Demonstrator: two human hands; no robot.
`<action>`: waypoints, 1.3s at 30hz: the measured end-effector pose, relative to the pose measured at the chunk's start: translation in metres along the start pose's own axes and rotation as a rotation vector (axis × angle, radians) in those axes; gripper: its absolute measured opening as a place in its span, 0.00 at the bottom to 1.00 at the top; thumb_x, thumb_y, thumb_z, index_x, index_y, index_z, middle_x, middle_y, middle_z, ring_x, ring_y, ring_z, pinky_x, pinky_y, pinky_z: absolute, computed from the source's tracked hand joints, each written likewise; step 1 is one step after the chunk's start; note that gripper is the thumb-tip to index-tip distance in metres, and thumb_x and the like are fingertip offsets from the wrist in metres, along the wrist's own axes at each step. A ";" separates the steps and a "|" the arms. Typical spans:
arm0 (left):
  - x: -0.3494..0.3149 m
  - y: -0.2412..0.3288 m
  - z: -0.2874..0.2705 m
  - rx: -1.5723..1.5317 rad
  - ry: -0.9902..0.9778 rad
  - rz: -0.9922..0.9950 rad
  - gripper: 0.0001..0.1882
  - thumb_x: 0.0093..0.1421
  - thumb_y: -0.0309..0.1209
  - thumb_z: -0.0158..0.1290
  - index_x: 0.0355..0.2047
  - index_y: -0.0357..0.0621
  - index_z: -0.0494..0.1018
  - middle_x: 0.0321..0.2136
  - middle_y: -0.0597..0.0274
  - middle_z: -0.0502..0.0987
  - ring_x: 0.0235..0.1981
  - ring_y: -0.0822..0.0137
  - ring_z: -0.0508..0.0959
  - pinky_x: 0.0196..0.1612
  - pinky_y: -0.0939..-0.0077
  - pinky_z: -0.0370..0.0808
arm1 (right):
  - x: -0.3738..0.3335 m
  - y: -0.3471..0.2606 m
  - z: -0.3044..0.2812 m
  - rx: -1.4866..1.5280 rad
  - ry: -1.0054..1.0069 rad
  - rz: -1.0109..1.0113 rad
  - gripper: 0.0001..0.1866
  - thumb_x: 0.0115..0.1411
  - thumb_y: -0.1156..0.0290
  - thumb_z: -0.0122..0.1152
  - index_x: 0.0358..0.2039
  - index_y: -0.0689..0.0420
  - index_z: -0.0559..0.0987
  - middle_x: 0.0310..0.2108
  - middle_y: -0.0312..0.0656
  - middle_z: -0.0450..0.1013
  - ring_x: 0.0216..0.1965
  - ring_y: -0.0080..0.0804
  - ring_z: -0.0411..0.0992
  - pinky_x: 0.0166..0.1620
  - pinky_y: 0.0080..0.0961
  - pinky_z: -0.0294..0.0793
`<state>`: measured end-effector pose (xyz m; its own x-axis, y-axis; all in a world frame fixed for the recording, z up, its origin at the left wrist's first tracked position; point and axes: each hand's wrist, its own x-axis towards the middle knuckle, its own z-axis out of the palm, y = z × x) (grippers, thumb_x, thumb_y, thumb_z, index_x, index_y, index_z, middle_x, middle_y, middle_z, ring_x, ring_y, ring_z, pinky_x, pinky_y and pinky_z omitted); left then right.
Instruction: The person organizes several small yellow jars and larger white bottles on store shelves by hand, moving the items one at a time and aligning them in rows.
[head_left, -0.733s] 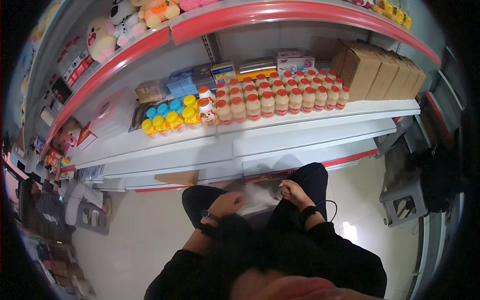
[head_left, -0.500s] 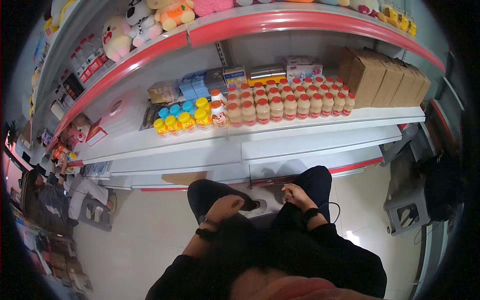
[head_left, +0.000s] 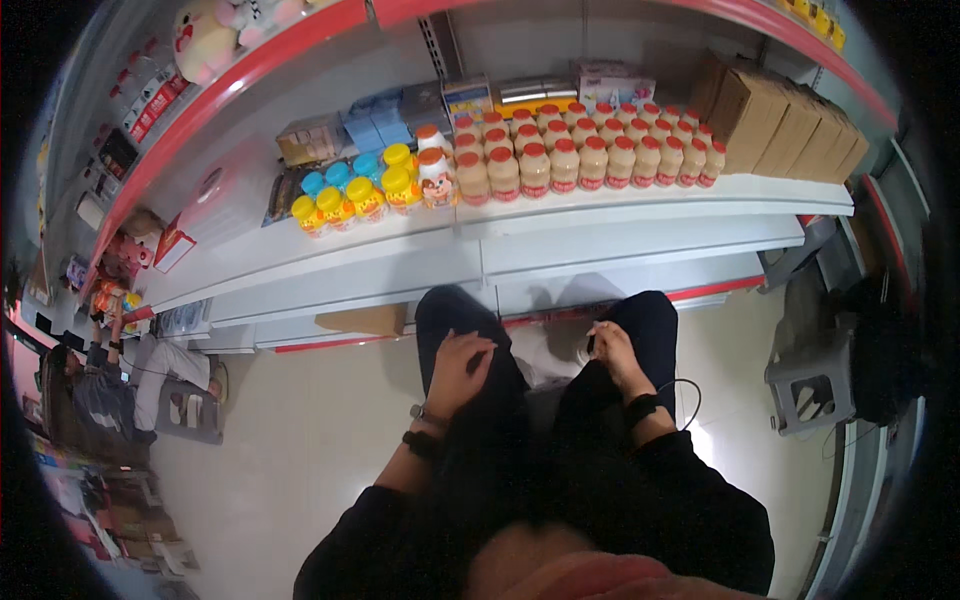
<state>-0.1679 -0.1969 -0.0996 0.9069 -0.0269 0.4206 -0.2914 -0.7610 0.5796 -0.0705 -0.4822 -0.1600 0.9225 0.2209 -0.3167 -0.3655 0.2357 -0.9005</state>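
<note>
My left hand lies on my left thigh with its fingers loosely stretched and nothing in it. Over my right knee, my right hand is closed, its fingers curled inward; what they hold, if anything, I cannot make out. Both hands are apart from the shelf in front of me. Rows of small tan bottles with red caps stand upright on it. To their left are yellow bottles, blue-capped bottles and white bottles with orange caps.
Brown cardboard boxes stand at the shelf's right end, and blue packs behind the bottles. Plush toys sit on the upper shelf. A grey stool is at right. Another person sits far left. A flat cardboard piece lies below.
The view has tipped downward, so the shelf and bottles sit higher in the picture. My left hand has shifted onto my thigh, its fingers straighter. My right hand stays over the right knee.
</note>
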 end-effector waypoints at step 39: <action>0.043 0.016 0.032 -0.258 -0.038 -0.017 0.13 0.57 0.27 0.54 0.44 0.43 0.74 0.42 0.51 0.77 0.44 0.52 0.76 0.47 0.62 0.72 | -0.022 -0.054 0.053 -0.227 -0.451 0.126 0.19 0.67 0.63 0.50 0.18 0.52 0.65 0.15 0.27 0.57 0.17 0.16 0.54 0.25 0.15 0.57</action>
<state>-0.1240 -0.2306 -0.0945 0.9215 -0.0437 0.3860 -0.3400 -0.5713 0.7470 -0.0779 -0.4494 -0.0879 0.7096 0.6320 -0.3116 -0.3875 -0.0194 -0.9217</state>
